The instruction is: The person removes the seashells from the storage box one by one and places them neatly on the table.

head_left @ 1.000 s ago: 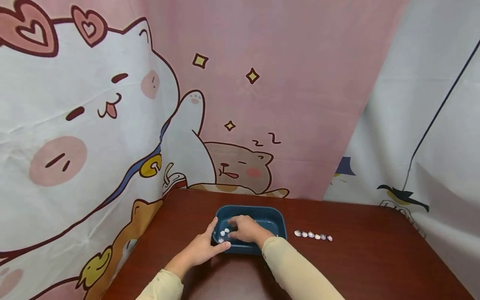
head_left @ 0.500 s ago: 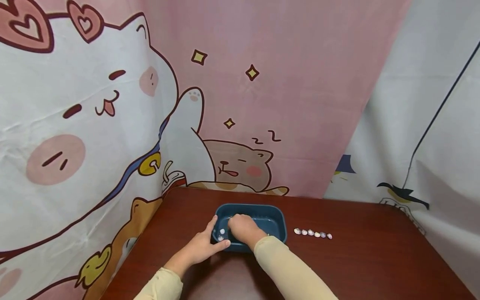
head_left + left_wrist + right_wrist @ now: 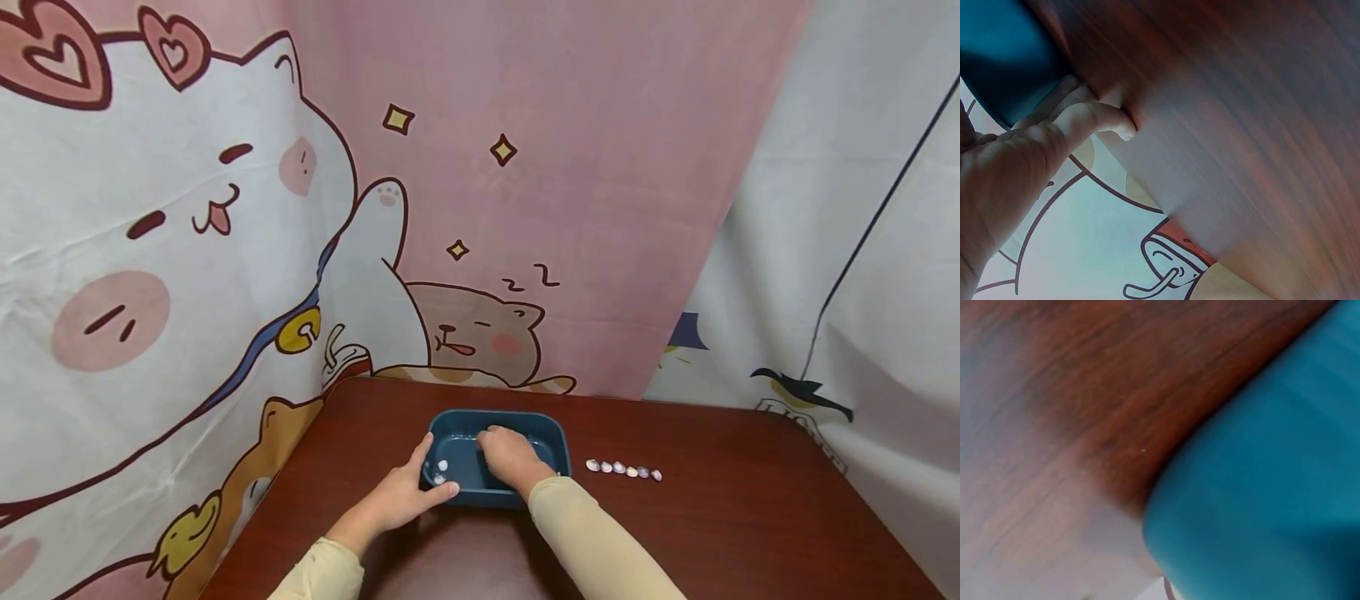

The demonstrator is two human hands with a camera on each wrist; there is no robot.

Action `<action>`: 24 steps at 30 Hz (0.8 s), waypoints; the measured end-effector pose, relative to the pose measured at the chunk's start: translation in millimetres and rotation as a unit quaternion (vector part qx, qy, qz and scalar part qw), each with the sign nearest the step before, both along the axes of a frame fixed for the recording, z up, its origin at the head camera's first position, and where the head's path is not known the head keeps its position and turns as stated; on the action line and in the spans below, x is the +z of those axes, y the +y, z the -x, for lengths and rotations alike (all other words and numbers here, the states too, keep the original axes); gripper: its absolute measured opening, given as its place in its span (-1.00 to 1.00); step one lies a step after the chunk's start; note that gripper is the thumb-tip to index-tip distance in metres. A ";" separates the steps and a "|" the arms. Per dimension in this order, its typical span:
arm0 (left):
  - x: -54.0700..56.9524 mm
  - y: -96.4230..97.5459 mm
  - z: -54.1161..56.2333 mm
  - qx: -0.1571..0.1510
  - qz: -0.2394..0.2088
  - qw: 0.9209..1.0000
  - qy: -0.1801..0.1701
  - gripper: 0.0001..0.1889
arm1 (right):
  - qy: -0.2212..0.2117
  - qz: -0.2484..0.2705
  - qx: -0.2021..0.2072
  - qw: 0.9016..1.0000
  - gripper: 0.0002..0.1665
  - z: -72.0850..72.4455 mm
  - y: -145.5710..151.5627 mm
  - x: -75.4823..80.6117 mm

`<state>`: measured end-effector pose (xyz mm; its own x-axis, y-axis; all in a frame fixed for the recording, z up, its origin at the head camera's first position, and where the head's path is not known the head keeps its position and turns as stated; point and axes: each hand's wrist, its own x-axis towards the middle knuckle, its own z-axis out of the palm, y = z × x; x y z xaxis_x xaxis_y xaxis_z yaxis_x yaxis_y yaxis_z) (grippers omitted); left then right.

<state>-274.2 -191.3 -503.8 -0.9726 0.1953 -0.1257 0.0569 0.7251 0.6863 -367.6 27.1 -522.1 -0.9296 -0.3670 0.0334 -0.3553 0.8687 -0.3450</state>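
The blue rectangular tub (image 3: 487, 498) stands on the table in the head view. My left hand (image 3: 401, 493) rests at its left end, forefinger along the left side and thumb at the near rim, spread and fairly straight. In the left wrist view the fingers (image 3: 1100, 115) lie by the tub's outer wall. Two small white shells (image 3: 441, 471) lie in the tub's left corner, beside that hand. My right hand (image 3: 512, 458) reaches into the middle of the tub with curled fingers. It appears to pinch one shell, hidden from view; the right wrist view shows only the tub wall (image 3: 1260, 487).
Several small shells (image 3: 618, 468) lie in a row on the dark red-brown table (image 3: 720, 517), right of the tub. A curtain (image 3: 585, 208) printed with cartoon animals hangs behind and at the left.
My right hand has closed its fingers at the left shells and moved right inside the tub. One of the shells there is gone from its spot. The left hand has stayed put.
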 end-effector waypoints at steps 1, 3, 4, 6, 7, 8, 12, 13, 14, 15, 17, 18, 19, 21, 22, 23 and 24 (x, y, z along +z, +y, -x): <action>0.2 -0.1 -0.1 0.000 0.000 1.000 0.000 0.19 | -0.008 0.015 -0.002 1.000 -0.68 0.8 1.1 -0.3; 0.8 -0.2 -0.2 0.001 -0.001 1.000 0.001 0.19 | -0.004 0.023 0.014 1.000 -0.71 2.7 4.0 0.6; 1.6 -0.1 -0.5 0.001 -0.003 1.000 0.002 0.18 | -0.003 0.027 0.022 0.999 -0.72 3.6 6.1 1.3; 2.2 0.0 -0.6 0.000 -0.004 1.000 0.001 0.18 | 0.005 0.035 0.037 0.999 -0.75 4.7 11.4 3.3; 2.9 0.0 -0.8 -0.001 -0.006 1.000 0.002 0.18 | 0.006 0.042 0.039 0.998 -0.75 5.2 14.8 4.0; 3.3 0.0 -0.9 -0.001 -0.006 1.000 0.002 0.17 | 0.005 0.050 0.042 0.998 -0.76 5.6 18.3 4.8; 4.4 0.3 -0.9 0.004 -0.002 1.000 0.001 0.19 | -0.023 0.085 0.041 0.995 -0.75 5.8 32.6 8.3; 4.4 0.3 -0.8 0.006 -0.001 1.000 0.002 0.19 | -0.030 0.088 0.043 0.995 -0.73 5.8 34.8 8.8; 4.0 0.2 -0.7 0.009 0.002 1.000 0.001 0.19 | -0.037 0.090 0.044 0.994 -0.70 5.7 36.1 8.9; 3.8 0.1 -0.7 0.011 0.002 1.000 0.000 0.19 | -0.040 0.090 0.044 0.994 -0.67 5.4 36.5 8.9; 2.8 0.1 -0.7 0.013 0.004 1.000 -0.005 0.19 | -0.036 0.081 0.039 0.995 -0.63 5.0 35.5 7.3; 2.6 0.1 -0.8 0.013 0.003 1.000 -0.007 0.19 | -0.031 0.073 0.034 0.996 -0.63 4.8 34.2 6.1; 2.1 0.2 -0.8 0.012 0.002 1.000 -0.008 0.19 | -0.023 0.063 0.030 0.997 -0.64 4.7 32.9 4.3; 1.8 0.5 -1.1 0.010 0.000 1.000 -0.011 0.19 | -0.009 0.047 0.019 0.999 -0.69 4.5 29.9 0.7; 1.9 0.8 -1.3 0.009 -0.001 1.000 -0.012 0.19 | -0.002 0.041 0.015 0.999 -0.73 4.5 28.7 -0.8; 2.0 1.1 -1.5 0.008 -0.002 1.000 -0.012 0.19 | 0.004 0.036 0.014 0.999 -0.77 4.6 27.9 -2.2; 2.3 1.5 -1.7 0.007 -0.003 1.000 -0.012 0.19 | 0.008 0.033 0.015 0.999 -0.80 4.4 27.4 -2.4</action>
<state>-272.5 -189.8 -501.5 -0.9722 0.1819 -0.1477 0.0299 0.7215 0.6918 -372.0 54.5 -524.5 -0.9176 -0.3908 0.0726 -0.3861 0.8331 -0.3962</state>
